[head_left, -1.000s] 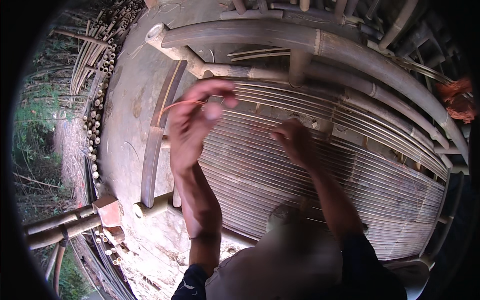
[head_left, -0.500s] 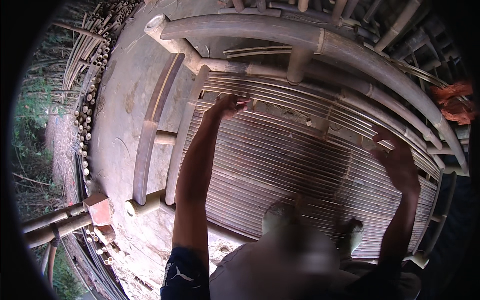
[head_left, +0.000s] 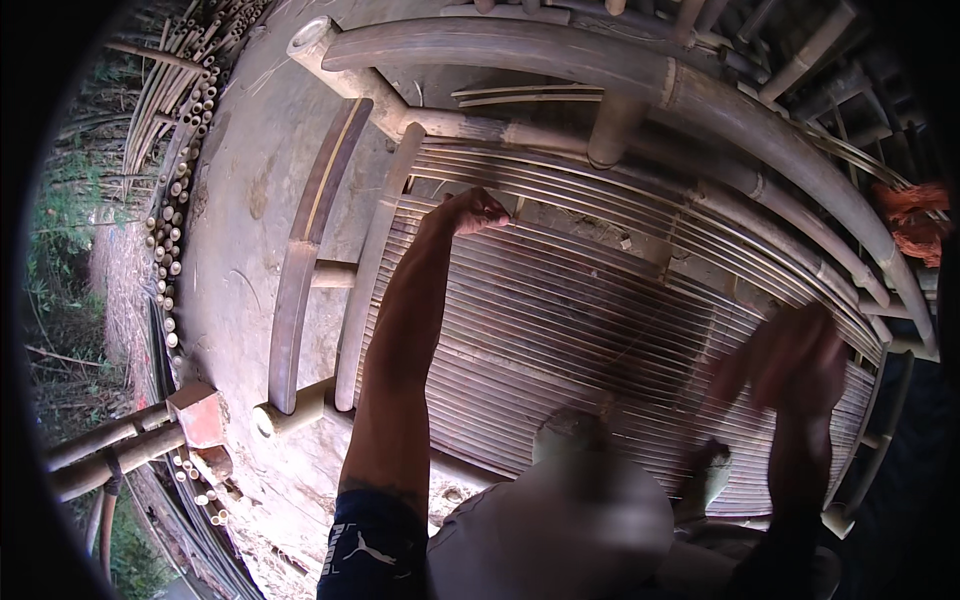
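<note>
A bamboo bench seat (head_left: 560, 330) lies before me, made of many thin bamboo slats side by side. Between the upper band of slats (head_left: 580, 188) and the larger lower set runs an open gap (head_left: 630, 242), through which the floor shows. My left hand (head_left: 476, 212) is closed at the gap's left end, its fingers on the edge slat (head_left: 565, 238) of the lower set. My right hand (head_left: 800, 362), smeared by motion, is over the right part of the seat; its fingers cannot be made out.
A thick bamboo rail (head_left: 520, 48) curves along the bench's far side. At the left stands a split-bamboo armrest (head_left: 300, 255). Cut poles (head_left: 165, 230) are stacked beyond the floor, near a red brick (head_left: 198, 415). Orange fibre (head_left: 912, 220) hangs at far right.
My left hand has moved slightly right and down, and its fingers have closed. My right hand has swung down toward me, away from the slats by the gap.
</note>
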A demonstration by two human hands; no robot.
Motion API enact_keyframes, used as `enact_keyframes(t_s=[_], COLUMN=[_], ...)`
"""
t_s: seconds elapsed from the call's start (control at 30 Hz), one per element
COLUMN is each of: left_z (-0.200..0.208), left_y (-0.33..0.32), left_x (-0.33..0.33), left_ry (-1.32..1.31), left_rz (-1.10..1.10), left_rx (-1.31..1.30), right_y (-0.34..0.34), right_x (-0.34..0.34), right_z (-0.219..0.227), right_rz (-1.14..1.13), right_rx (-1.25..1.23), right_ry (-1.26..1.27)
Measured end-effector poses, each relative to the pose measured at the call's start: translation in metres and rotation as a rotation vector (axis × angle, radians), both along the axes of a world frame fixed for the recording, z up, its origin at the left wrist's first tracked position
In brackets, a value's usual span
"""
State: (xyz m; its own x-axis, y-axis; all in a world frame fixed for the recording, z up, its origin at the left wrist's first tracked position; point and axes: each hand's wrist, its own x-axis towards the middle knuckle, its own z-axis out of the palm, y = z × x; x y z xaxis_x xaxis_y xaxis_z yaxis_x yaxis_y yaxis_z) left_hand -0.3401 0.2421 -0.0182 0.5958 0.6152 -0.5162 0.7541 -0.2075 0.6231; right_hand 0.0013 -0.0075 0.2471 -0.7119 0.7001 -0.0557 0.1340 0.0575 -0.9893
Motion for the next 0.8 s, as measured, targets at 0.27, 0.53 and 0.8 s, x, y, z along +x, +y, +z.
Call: enact_keyframes(t_s=[0.27,0.53,0.8], left_z=[0.0,-0.014,0.01], left_y=[-0.001,0.003,-0.025], left_x=[-0.003,-0.014,0.001], left_ry=[0.032,0.016,-0.118], left_rz=[0.037,0.052,0.166], left_rx=[-0.034,-0.047,0.167], right_y=[0.006,-0.077,-0.06], right_x=[-0.012,-0.057,-0.04], right_z=[-0.034,-0.009,-0.011], right_rz=[-0.327,-0.362,-0.487], right_rx=[0.31,-0.025,0.153], right_ry=[-1.448,-0.699,-0.745])
